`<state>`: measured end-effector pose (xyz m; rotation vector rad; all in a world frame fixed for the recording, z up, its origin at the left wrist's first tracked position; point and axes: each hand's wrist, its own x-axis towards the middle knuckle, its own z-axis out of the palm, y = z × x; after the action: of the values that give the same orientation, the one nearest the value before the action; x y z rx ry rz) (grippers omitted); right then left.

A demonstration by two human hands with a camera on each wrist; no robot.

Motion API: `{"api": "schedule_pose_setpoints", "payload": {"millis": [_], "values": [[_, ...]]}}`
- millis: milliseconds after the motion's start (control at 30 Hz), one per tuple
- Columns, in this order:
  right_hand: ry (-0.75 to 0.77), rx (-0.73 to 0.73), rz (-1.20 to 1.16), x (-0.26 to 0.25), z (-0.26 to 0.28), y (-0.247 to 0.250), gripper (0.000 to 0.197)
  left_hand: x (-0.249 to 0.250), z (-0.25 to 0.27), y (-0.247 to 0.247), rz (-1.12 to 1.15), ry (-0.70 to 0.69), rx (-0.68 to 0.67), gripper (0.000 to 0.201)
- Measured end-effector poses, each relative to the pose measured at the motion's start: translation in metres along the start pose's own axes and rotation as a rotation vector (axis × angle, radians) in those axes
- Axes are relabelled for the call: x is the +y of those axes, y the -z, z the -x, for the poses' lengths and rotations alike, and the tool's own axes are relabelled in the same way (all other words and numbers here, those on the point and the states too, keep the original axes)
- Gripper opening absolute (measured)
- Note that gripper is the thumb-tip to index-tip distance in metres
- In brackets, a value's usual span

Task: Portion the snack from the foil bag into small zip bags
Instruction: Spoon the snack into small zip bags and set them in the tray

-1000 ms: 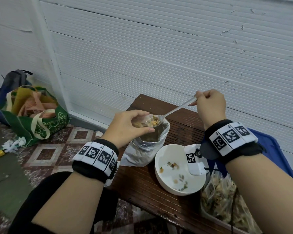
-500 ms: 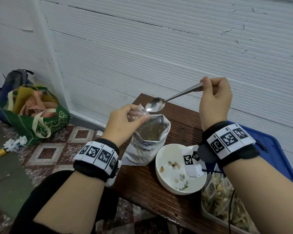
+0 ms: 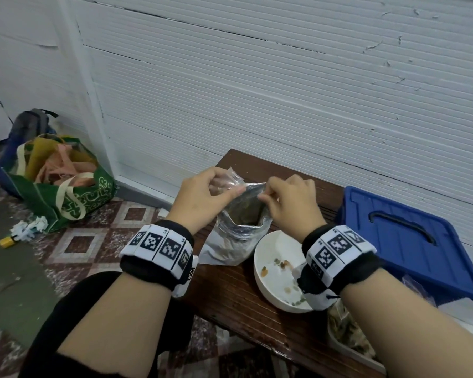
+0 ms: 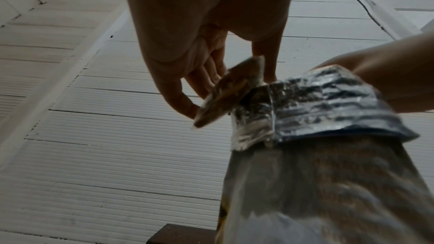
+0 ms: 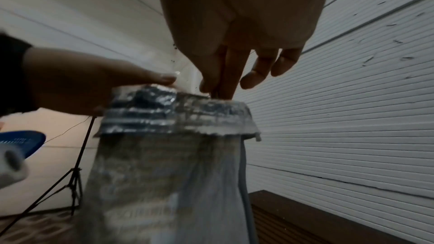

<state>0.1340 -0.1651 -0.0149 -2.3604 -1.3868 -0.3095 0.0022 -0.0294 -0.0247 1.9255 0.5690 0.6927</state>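
Observation:
A silver foil bag (image 3: 238, 241) with a rolled-down rim (image 5: 178, 118) stands open on the brown table (image 3: 230, 301). Just above its left rim, my left hand (image 3: 230, 186) pinches a small clear zip bag (image 3: 225, 179) that holds some snack (image 4: 230, 90). My right hand (image 3: 265, 197) is at the foil bag's mouth. Its thumb and forefinger (image 5: 216, 88) pinch a thin handle that runs down into the bag, most likely the spoon. The spoon's bowl is hidden inside.
A white bowl (image 3: 273, 285) with a few crumbs sits right of the foil bag. Beyond it lies a blue box lid (image 3: 407, 241). A clear tub of filled bags (image 3: 347, 339) is at the near right. The white wall stands close behind. A green shopping bag (image 3: 66, 197) is on the floor to the left.
My right hand came down from above the zip bag to the foil bag's mouth, and the spoon went out of sight. My left hand kept the zip bag.

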Motion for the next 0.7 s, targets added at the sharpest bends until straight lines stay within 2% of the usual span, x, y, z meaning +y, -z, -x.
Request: {"api": "schedule_pose_setpoints", "payload": {"millis": [100,300,400,500,700], "values": [[-0.008,-0.145,0.074,-0.005,0.005,-0.007,0.015,0.002,0.001,0.001,-0.017,0.002,-0.024,0.024],[-0.179,-0.280,-0.144,-0.004,-0.006,-0.001,0.030,0.003,0.002,0.001,-0.052,0.009,-0.020,0.028],[-0.296,-0.245,-0.346,0.000,-0.008,-0.003,0.030,0.003,0.003,0.001,-0.053,0.016,-0.024,0.032],[-0.409,-0.136,-0.549,0.005,-0.007,-0.007,0.026,0.003,0.003,0.002,-0.059,0.017,-0.028,0.035],[-0.604,0.164,-0.579,0.007,-0.010,0.008,0.021,0.002,0.003,0.004,-0.045,0.010,-0.014,0.032]]}}
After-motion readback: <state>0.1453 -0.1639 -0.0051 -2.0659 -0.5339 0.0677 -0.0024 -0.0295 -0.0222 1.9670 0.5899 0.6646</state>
